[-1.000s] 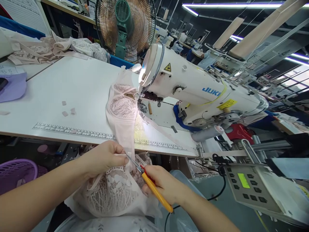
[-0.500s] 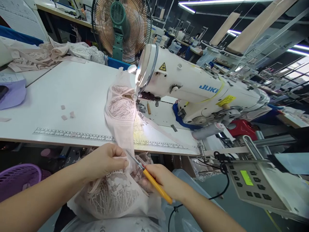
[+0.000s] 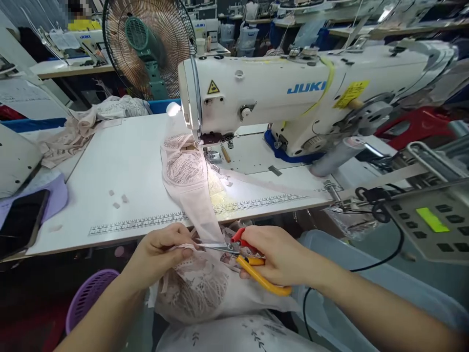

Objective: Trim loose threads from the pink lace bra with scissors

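Note:
My left hand pinches the edge of a pale pink lace bra that hangs over my lap below the table edge. In my right hand is a pair of scissors with orange and red handles. Their blades point left across the fabric, close to my left fingertips, and look slightly apart. A pale strip joins this bra to another lace bra piece, which lies on the table beneath the sewing machine head. Part of the fabric behind the scissors is hidden.
A printed ruler runs along the front of the white table. A phone lies at left, near several small fabric scraps. A purple basket stands below; a clear plastic bin and a control panel are at right. A fan stands behind.
My view has turned and levelled. The scissors, angled and closed-looking before, now lie nearly level with handles spread, blades across the fabric beside my left fingers.

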Demonstrator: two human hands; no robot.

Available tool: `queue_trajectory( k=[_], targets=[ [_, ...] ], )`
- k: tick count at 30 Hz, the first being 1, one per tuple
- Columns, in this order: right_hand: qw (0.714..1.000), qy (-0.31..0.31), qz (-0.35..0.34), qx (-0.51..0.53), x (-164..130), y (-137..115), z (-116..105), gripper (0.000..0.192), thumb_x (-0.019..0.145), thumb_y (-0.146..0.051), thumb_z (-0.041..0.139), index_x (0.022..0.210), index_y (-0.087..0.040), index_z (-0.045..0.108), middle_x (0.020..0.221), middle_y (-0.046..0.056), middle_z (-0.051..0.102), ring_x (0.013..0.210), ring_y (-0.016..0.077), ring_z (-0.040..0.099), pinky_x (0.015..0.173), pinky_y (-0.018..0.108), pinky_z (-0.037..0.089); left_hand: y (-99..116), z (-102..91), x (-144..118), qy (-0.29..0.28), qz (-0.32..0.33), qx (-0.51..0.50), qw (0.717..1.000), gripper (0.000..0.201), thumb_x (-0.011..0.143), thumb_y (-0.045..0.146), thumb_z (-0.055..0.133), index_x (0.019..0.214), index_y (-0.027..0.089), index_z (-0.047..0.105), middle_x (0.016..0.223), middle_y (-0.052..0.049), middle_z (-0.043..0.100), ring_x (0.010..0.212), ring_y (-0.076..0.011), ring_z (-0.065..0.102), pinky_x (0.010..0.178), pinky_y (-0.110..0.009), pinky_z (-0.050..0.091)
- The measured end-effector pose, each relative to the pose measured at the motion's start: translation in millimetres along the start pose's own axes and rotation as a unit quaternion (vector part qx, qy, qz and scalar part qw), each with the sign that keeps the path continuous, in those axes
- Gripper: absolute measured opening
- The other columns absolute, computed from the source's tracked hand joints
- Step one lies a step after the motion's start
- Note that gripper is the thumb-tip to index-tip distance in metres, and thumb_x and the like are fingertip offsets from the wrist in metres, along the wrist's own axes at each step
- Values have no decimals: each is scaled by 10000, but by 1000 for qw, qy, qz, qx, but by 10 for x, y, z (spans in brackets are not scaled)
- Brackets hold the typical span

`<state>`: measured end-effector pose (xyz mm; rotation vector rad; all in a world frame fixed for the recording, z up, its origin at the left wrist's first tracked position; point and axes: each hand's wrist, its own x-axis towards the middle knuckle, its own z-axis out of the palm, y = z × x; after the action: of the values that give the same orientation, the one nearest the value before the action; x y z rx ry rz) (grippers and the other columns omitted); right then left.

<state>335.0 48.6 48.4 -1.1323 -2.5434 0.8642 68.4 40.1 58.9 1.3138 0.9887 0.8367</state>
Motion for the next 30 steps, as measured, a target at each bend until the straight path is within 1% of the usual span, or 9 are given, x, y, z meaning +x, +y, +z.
queue_trajectory(
  k=[4, 7, 10, 13, 15, 19, 22, 25, 30],
  targets=[
    [999, 19, -19, 22, 17, -91, 79, 451, 647, -581, 688, 679, -193, 460, 663, -1, 508, 545, 122, 390, 503, 243, 305, -63, -45, -49, 5, 8, -20, 1000, 88, 750, 197, 700, 779, 254, 760, 753, -29, 595, 637, -123, 540, 555, -236, 425],
    [998, 17, -27, 45, 17, -126, 182, 359, 637, -434, 738, 725, -185, 495, 709, 19, 543, 611, 148, 458, 558, 258, 368, -107, -63, -86, 28, 25, -32, 999, 64, 737, 203, 712, 756, 241, 761, 735, -36, 614, 644, -135, 554, 551, -232, 428],
    [997, -3, -14, 76, -17, -106, 292, 164, 700, -203, 636, 770, -187, 489, 720, 16, 550, 628, 149, 474, 576, 257, 389, -131, -66, -124, 72, 39, -49, 995, 47, 725, 204, 719, 708, 229, 755, 700, -29, 616, 606, -121, 539, 519, -217, 409],
    [995, -14, 12, 100, -85, -47, 351, 211, 629, -51, 539, 723, -198, 421, 688, -6, 529, 577, 127, 433, 519, 229, 354, -144, -66, -177, 135, 40, -55, 989, 34, 701, 208, 729, 673, 215, 746, 688, -29, 626, 583, -121, 537, 484, -210, 391],
    [995, -8, 14, 99, -141, 2, 359, 254, 568, -9, 488, 689, -203, 376, 671, -11, 516, 563, 120, 414, 494, 220, 325, -147, -68, -230, 188, 39, -56, 980, 28, 673, 207, 743, 647, 213, 734, 685, -24, 635, 597, -128, 545, 492, -210, 398],
    [995, 18, 12, 94, -278, 111, 349, 208, 584, -33, 461, 700, -196, 405, 664, 3, 534, 566, 130, 445, 506, 231, 335, -122, -80, -363, 278, 33, -11, 960, 41, 642, 208, 749, 639, 196, 710, 679, -18, 623, 598, -134, 532, 496, -219, 397],
    [994, 46, 35, 96, -398, 194, 331, 127, 665, -86, 480, 736, -188, 453, 688, 24, 559, 591, 145, 481, 529, 244, 368, -88, -91, -440, 299, 44, 36, 953, 42, 640, 188, 736, 627, 176, 698, 675, -19, 623, 620, -143, 539, 499, -224, 389],
    [988, 80, 82, 103, -517, 272, 310, 48, 748, -171, 526, 772, -187, 488, 727, 30, 581, 610, 143, 499, 535, 238, 387, -80, -101, -474, 327, 39, 37, 943, 49, 628, 136, 716, 628, 177, 690, 692, -2, 637, 644, -134, 549, 525, -217, 391],
    [964, 132, 121, 197, -664, 425, 333, 117, 786, -281, 593, 782, -175, 544, 716, 20, 584, 595, 129, 498, 533, 238, 404, -127, -188, -547, 360, 36, 40, 932, 65, 588, 125, 710, 628, 166, 680, 693, -6, 647, 642, -152, 568, 515, -234, 406]
  ],
)
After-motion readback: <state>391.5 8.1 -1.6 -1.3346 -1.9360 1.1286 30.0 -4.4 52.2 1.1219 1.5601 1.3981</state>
